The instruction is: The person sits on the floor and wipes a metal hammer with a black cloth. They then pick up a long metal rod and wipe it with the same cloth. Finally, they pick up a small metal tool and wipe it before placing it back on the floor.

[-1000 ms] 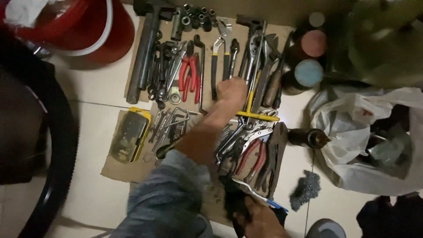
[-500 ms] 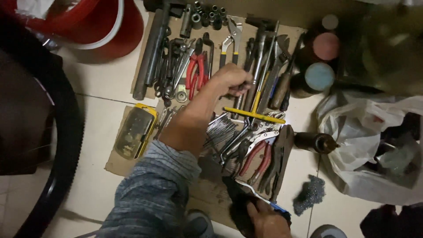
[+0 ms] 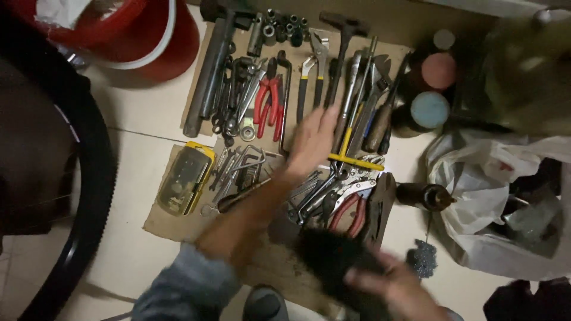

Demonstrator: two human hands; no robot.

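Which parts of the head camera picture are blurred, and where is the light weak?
In the head view, the left hand over the tools and the right hand on a dark object are smeared by motion; the red-handled pliers stay fairly sharp; the tyre and the corners lie in dim light.

Tools crowd the cardboard sheet (image 3: 163,220) from 12 to 3 o'clock of the left hand (image 3: 311,141). Bare floor tile (image 3: 148,113) lies open at 9 o'clock, bounded by the bicycle tyre (image 3: 98,178) and red bucket (image 3: 172,50); the white plastic bag (image 3: 476,178) blocks the far right.
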